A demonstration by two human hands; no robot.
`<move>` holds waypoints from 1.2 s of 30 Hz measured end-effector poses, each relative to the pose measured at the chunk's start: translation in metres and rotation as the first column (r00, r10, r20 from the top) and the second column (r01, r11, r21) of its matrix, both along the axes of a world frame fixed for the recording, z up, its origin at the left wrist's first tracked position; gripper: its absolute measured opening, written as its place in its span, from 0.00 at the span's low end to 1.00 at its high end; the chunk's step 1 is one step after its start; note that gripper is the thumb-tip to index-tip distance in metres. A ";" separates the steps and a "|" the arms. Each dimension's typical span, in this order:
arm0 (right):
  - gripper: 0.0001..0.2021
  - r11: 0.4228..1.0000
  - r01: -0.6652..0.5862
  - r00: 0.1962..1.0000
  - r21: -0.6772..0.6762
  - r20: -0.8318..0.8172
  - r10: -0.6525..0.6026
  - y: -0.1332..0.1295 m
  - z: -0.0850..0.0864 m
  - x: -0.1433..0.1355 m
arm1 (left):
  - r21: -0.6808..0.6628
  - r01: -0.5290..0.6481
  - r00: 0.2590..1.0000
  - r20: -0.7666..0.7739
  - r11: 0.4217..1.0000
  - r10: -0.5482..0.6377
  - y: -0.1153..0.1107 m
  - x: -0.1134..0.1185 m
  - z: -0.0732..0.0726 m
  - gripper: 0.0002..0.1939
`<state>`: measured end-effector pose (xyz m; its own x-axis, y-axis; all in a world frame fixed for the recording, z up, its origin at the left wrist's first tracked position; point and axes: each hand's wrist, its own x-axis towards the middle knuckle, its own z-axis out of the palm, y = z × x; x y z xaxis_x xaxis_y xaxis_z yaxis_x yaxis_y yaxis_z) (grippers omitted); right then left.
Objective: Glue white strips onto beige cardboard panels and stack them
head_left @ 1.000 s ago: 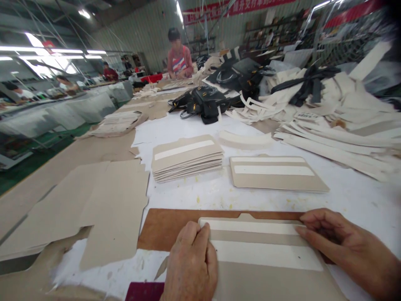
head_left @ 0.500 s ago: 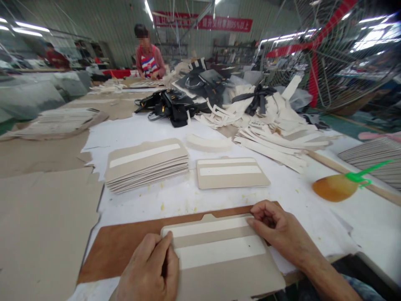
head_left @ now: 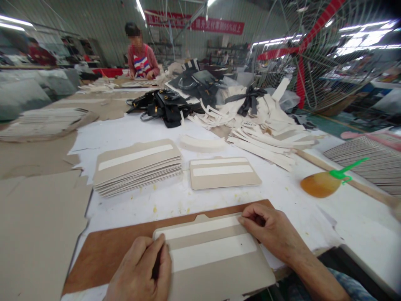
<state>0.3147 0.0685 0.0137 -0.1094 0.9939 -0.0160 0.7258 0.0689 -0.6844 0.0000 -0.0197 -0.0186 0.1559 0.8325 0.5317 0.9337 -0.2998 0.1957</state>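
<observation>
A beige panel (head_left: 219, 271) with rounded corners and a small tab lies in front of me. It bears two white strips, a wide one (head_left: 216, 253) across its middle and a narrower upper strip (head_left: 203, 226) along the far edge. My left hand (head_left: 140, 267) is closed, thumb and index finger pressed together at the upper strip's left end. At its right end my right hand (head_left: 271, 230) pinches the same strip near the panel's corner. Under the panel is a brown board (head_left: 100, 255). The strip's ends are partly hidden by my fingertips.
Beyond the board sit a stack of beige panels (head_left: 134, 161) and a panel with two strips (head_left: 222, 182). An amber container with a green handle (head_left: 322, 184) is at right. Farther back are black bag pieces (head_left: 166, 108), loose white strips (head_left: 260, 144), a fan (head_left: 300, 58) and a person (head_left: 142, 60).
The whole view has shifted slightly, so things appear a little farther left. Both hands keep their places at the two ends of the upper strip.
</observation>
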 end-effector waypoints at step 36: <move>0.10 0.683 -0.523 0.830 0.509 0.485 0.275 -0.028 -0.010 -0.038 | -0.066 0.023 0.978 -0.206 0.998 -0.036 -0.001 0.047 0.019 0.24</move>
<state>0.2766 0.0407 0.0040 -0.6081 0.6600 0.4412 0.6978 0.7094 -0.0995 0.0472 -0.0210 0.0005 0.2823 0.8564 0.4322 0.9468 -0.3213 0.0181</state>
